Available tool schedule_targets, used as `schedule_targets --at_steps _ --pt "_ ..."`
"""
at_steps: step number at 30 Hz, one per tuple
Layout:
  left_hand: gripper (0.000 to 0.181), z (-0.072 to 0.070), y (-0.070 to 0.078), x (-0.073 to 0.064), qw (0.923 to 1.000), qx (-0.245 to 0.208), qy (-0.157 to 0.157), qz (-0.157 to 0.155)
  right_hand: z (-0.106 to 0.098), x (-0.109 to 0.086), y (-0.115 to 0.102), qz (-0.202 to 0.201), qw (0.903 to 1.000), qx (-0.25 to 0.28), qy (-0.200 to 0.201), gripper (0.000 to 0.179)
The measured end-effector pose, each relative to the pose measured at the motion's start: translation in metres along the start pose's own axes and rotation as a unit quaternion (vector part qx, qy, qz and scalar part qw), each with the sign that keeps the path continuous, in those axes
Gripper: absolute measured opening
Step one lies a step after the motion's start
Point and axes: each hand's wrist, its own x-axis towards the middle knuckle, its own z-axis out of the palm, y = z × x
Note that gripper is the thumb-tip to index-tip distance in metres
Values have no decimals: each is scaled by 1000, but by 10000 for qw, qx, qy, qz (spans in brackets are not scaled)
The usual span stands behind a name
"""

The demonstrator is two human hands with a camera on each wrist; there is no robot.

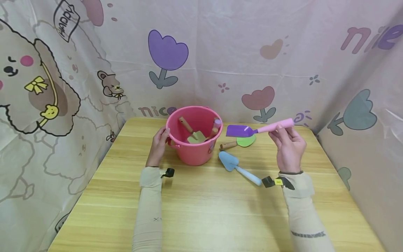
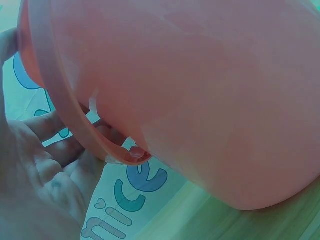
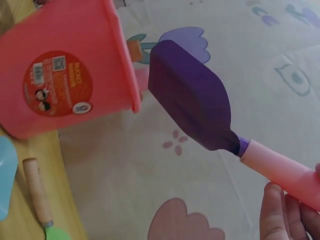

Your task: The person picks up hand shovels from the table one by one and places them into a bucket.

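Note:
A pink bucket stands upright on the table, several small garden tools inside it, among them a pale-yellow trowel with a wooden handle. My left hand grips the bucket's left rim; in the left wrist view its fingers reach behind the rim and the bucket's handle. To the right of the bucket, my right hand holds a toy shovel by its pink handle. The shovel's purple blade points left toward the bucket, held above the table.
A light-blue trowel lies on the table right of the bucket. Behind it lies a green-bladed tool with a wooden handle. The wooden table meets a printed cloth backdrop at the back and sides.

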Motion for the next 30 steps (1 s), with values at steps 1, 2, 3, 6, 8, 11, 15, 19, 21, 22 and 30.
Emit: schedule_targets --at_steps 1,2,3,6,8,11,15,19,21,22,30 --pt "59 0 0 0 10000 -15 6 5 3 0 0 -24 10000 35 -30 29" --pt "59 0 0 0 10000 -11 3 6 5 1 -1 -64 9999 47 -75 29" --pt "59 0 0 1 10000 -15 1 19 9 1 -1 -104 9999 42 -118 27" --pt "59 1 0 0 10000 17 -10 42 19 3 0 -180 9995 106 -236 26" --pt "59 0 0 0 10000 39 -13 35 27 4 1 -234 9992 85 -313 25" --pt "59 0 0 0 10000 76 6 5 38 4 3 -306 9987 9 -407 24" --pt "59 0 0 0 9999 103 10 3 54 3 9 -402 9977 -104 -545 22" --pt "60 0 0 1 10000 38 -43 62 67 0 18 -556 9961 -191 -660 20" --pt "60 0 0 2 9999 55 -57 67 72 -3 23 -597 9953 -271 -707 18" --pt "60 0 0 2 9999 62 -45 70 75 -4 25 -609 9948 -327 -743 17" --pt "59 0 -1 2 9999 42 -3 101 87 -16 42 -690 9867 -986 -1095 28"
